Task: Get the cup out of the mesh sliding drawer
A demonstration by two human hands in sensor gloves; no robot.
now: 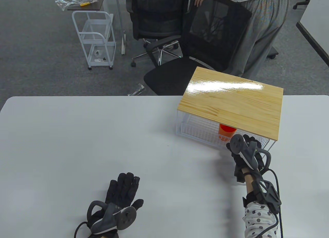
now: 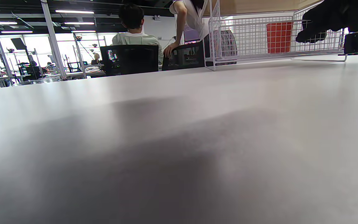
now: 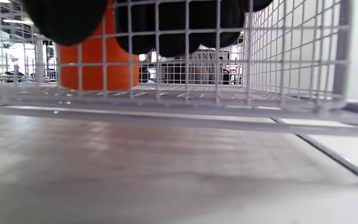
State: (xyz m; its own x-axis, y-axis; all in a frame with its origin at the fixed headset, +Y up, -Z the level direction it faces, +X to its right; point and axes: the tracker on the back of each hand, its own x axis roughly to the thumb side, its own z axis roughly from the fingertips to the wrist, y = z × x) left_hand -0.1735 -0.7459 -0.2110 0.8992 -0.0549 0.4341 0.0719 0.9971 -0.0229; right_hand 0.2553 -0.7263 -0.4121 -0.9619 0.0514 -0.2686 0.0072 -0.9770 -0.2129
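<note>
An orange cup (image 1: pixel 227 131) stands upright in the white mesh drawer (image 1: pixel 198 135), half under the near edge of the wooden top (image 1: pixel 231 104). My right hand (image 1: pixel 246 148) grips the drawer's front wall just right of the cup. In the right wrist view the fingers (image 3: pixel 179 28) hang inside the mesh (image 3: pixel 290 62), the thumb (image 3: pixel 67 18) lies outside it, and the cup (image 3: pixel 98 68) stands just behind. My left hand (image 1: pixel 131 190) rests flat on the table, fingers spread, holding nothing. The left wrist view shows the cup (image 2: pixel 279 37), the drawer (image 2: pixel 247 40) and my right hand (image 2: pixel 325 18).
The white table (image 1: pixel 90 135) runs bare to the left of the drawer unit. Black office chairs (image 1: pixel 210 43) and a standing person (image 1: pixel 264 30) are right behind the table's far edge. A white trolley (image 1: pixel 96 40) stands further back left.
</note>
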